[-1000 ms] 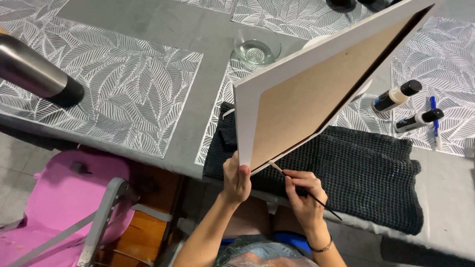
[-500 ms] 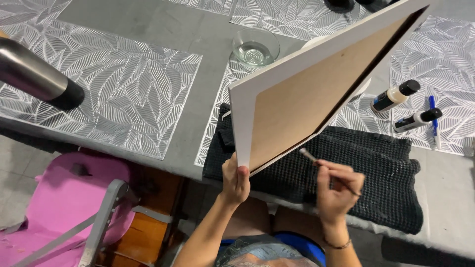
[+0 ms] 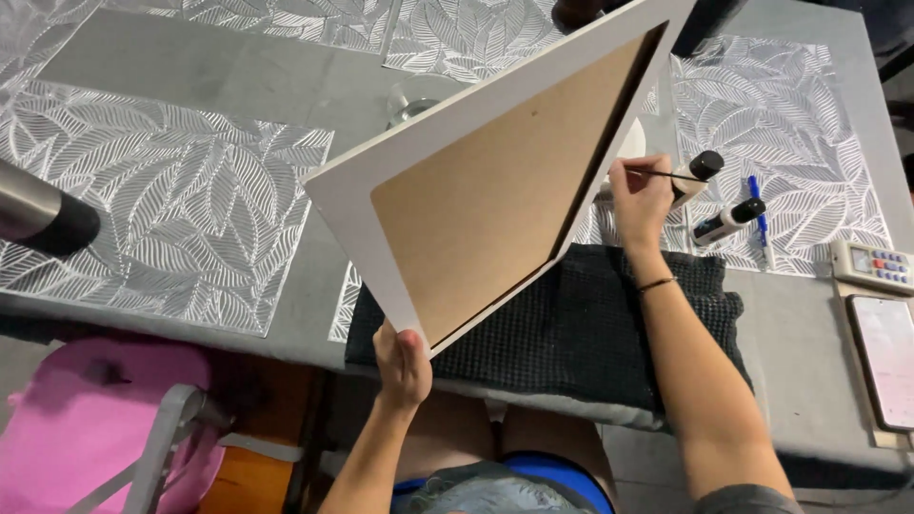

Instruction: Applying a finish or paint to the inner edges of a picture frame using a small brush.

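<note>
My left hand (image 3: 403, 364) grips the near bottom corner of a canvas board (image 3: 495, 190) with a white border and brown back, held tilted up over the table. My right hand (image 3: 640, 195) is stretched forward past the canvas's right edge, pinching a thin dark paintbrush (image 3: 671, 175) that points right toward a small white paint bottle with a black cap (image 3: 693, 177). A second such bottle (image 3: 728, 220) lies just right of it. A black waffle-weave cloth (image 3: 590, 328) lies on the table below the canvas.
Grey table with leaf-patterned placemats (image 3: 162, 209). A clear glass (image 3: 414, 100) sits partly behind the canvas. A blue pen (image 3: 759, 214), a small remote (image 3: 874, 267) and a phone (image 3: 885, 357) lie at right. A metal flask (image 3: 43, 221) is at left, and a pink chair (image 3: 86, 428) stands below it.
My right hand has moved with the brush from under the canvas's near edge up and to the right, to the paint bottles. The canvas has swung lower and leftward.
</note>
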